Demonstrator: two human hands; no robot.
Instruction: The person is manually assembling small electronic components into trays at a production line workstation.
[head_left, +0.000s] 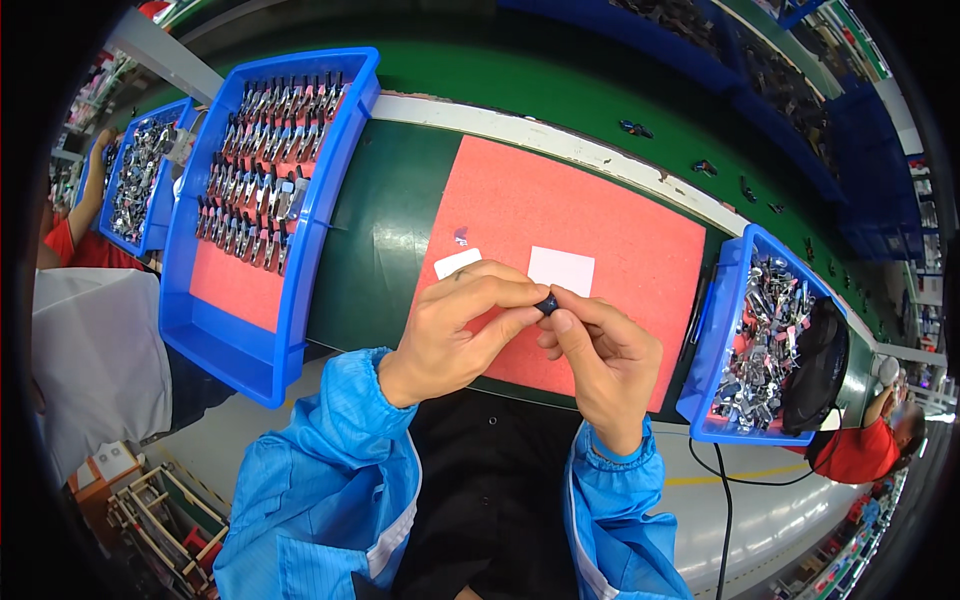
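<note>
Over the red mat [590, 190], both of my hands meet at a small dark rounded piece [547, 304]. My left hand [445, 325] pinches it from the left between thumb and forefinger. From the right, my right hand [610, 360] has its thumb and fingertips closed on the same piece. Much of it is covered by the fingers, so its exact kind is unclear. Just beyond my fingers lies a pale square card [562, 268]. A smaller white card [458, 263] is partly hidden behind my left hand, with a tiny purplish scrap [461, 236] farther back.
At left, a blue tray [235, 352] holds rows of small metal-and-black clip-like parts [270, 110]. A blue bin [712, 340] of loose similar parts stands right, a black pouch [815, 370] against it. Scattered parts lie on the green belt [440, 60] behind. Co-workers sit at both sides.
</note>
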